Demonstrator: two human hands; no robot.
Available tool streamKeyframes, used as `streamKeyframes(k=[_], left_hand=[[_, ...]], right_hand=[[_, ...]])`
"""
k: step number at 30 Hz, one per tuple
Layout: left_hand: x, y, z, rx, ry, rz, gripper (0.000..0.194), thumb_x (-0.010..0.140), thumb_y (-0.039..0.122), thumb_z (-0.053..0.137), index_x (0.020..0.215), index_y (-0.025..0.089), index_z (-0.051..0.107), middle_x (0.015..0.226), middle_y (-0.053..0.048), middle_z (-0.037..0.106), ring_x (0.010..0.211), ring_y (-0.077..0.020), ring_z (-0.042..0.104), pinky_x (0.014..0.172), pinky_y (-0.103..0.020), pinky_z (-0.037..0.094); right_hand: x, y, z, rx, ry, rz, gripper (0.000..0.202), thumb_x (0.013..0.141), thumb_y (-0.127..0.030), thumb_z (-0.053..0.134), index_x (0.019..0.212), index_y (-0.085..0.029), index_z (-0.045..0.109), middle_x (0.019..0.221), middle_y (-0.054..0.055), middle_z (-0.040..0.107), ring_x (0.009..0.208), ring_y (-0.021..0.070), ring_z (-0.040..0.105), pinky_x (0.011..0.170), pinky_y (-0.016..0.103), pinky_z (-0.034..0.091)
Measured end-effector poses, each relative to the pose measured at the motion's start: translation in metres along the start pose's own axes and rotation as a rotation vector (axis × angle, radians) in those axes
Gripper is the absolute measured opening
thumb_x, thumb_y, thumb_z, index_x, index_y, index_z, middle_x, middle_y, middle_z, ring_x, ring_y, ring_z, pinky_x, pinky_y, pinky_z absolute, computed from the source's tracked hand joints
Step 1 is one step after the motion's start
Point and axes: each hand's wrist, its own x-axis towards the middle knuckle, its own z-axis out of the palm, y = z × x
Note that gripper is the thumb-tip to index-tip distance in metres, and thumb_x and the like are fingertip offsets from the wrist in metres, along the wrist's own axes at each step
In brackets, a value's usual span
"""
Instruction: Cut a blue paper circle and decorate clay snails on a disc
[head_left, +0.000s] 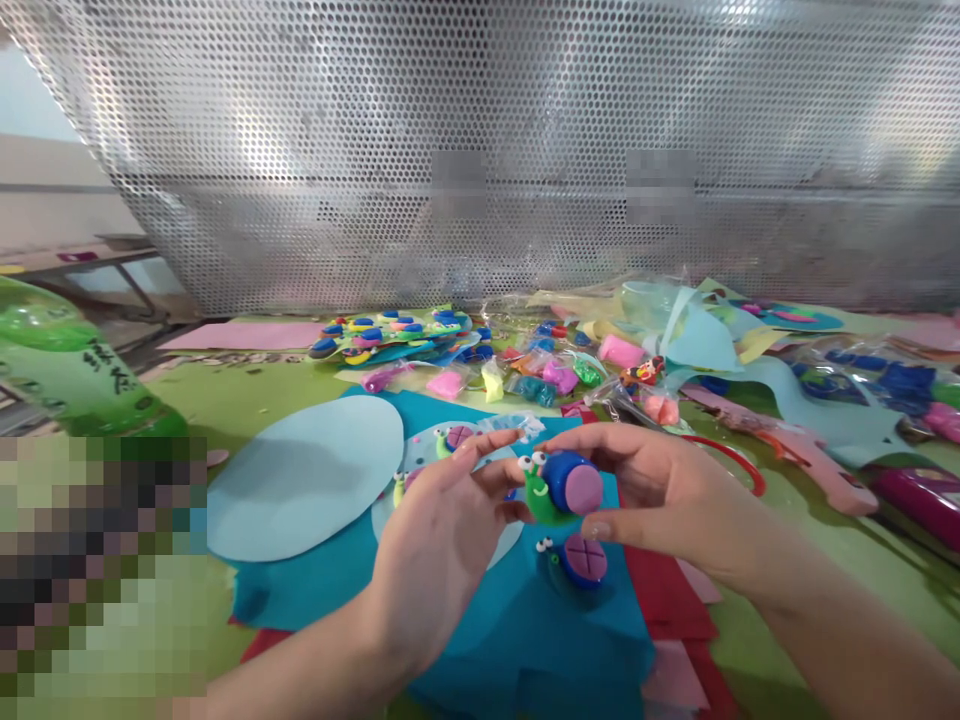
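Observation:
A clay snail (562, 487) with a green body, googly eyes and a blue and purple shell is held up between both hands. My right hand (660, 495) pinches it from the right, thumb under the shell. My left hand (442, 545) touches its head end with the fingertips. Below it, a second clay snail (576, 560) with a crossed purple shell lies on the blue foam sheet (315, 590). Another small snail (450, 438) rests on a pale blue disc behind my left hand.
A pale blue foam oval (304, 475) lies at the left. Bags of coloured clay (540, 375) and finished pieces (390, 335) crowd the back. Red-handled scissors (739, 465), a green bottle (67, 370) at far left, and a perforated metal wall (480, 150) behind.

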Motion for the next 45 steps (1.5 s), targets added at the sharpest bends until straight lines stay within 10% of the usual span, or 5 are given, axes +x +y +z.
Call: streamKeyframes(k=[45], left_hand=[[-0.0017,-0.0022,-0.0016,0.010,-0.035,0.041,0.033,0.079,0.034,0.042,0.100,0.012,0.053,0.084,-0.011,0.055,0.082,-0.0247,0.049,0.073,-0.035,0.035]], right_hand=[[0.0015,0.0038,-0.0012,0.122,0.075,-0.014,0.026,0.073,-0.035,0.067,0.095,-0.023,0.063,0.093,0.002,0.065,0.082,0.0134,0.060,0.073,0.024,0.049]])
